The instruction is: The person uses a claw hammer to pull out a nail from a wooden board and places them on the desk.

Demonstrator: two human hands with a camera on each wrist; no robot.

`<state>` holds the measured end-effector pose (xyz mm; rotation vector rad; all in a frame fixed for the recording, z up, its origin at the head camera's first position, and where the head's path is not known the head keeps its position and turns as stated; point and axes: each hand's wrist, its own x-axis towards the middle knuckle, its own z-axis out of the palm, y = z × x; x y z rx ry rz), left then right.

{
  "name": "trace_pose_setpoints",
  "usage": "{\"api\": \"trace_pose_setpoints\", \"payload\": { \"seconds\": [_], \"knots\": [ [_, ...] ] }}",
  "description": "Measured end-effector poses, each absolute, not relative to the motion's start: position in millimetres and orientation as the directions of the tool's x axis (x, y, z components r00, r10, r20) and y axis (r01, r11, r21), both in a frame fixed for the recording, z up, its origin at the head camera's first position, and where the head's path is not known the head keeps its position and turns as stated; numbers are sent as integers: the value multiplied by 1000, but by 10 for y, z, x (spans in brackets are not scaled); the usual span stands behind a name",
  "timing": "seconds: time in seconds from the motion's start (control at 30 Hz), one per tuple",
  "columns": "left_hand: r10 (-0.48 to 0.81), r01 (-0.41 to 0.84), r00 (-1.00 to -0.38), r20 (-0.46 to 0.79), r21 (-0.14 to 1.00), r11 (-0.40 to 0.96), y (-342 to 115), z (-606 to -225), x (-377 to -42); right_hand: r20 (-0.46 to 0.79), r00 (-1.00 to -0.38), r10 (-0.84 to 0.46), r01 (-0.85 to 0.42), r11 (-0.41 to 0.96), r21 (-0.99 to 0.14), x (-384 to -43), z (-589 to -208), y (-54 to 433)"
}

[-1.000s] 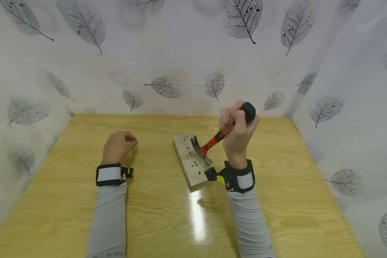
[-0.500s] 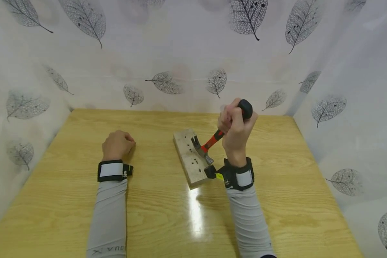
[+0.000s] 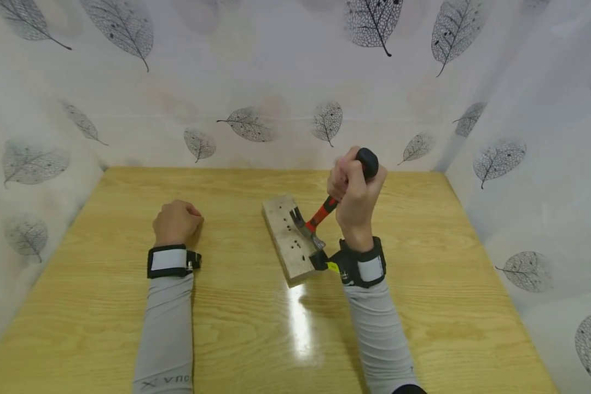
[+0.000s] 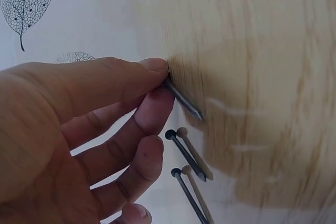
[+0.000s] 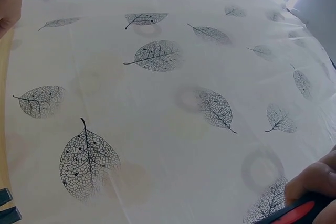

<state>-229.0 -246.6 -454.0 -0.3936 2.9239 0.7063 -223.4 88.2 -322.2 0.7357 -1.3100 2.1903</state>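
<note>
In the left wrist view, my left hand (image 3: 177, 223) pinches a dark steel nail (image 4: 184, 100) between thumb and index finger, its point angled down near the tabletop. Two more nails, a nearer nail (image 4: 186, 153) and a farther nail (image 4: 190, 196), lie just below those fingers. From the head view the pinched nail is hidden by the hand. My right hand (image 3: 357, 197) grips the black-and-red handle of a claw hammer (image 3: 319, 216). The hammer's steel head overlaps the right side of a pale wooden block (image 3: 295, 265), whose top shows several dark spots.
The block sits near the middle of a wood-grain table (image 3: 241, 328). A white curtain (image 3: 285, 65) with leaf prints surrounds the table's back and sides. Wrist cameras are strapped to both arms, the right camera (image 3: 318, 260) overlapping the block's near corner.
My left hand has turned so that its back faces up, covering the fingertips and the thin nail seen a second ago. My right hand holds the hammer in much the same place.
</note>
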Motion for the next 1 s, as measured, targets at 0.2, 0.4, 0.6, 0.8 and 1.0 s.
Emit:
{"api": "trace_pose_setpoints", "payload": {
  "seconds": [0.2,0.4,0.6,0.8,1.0],
  "knots": [
    [-210,-259,-965,-156,464,847,-2418,-4487,-2288,651,-746,142,-642,-417,-644,-2208,-3196,947],
    [-199,-206,-978,-67,496,844,-2347,-4371,-2247,608,-783,130,-603,-398,-692,-2174,-3166,1037],
    [-200,-193,-979,-37,482,855,-2312,-4254,-2240,565,-813,138,-564,-428,-707,-2147,-3097,1140],
    [-162,-179,-984,-77,508,843,-2232,-4216,-2258,559,-813,164,-576,-363,-732,-2096,-3080,1234],
    [-148,-172,-985,-88,504,846,-2148,-4224,-2275,572,-807,148,-590,-266,-763,-2027,-3068,1361]
  ]
}}
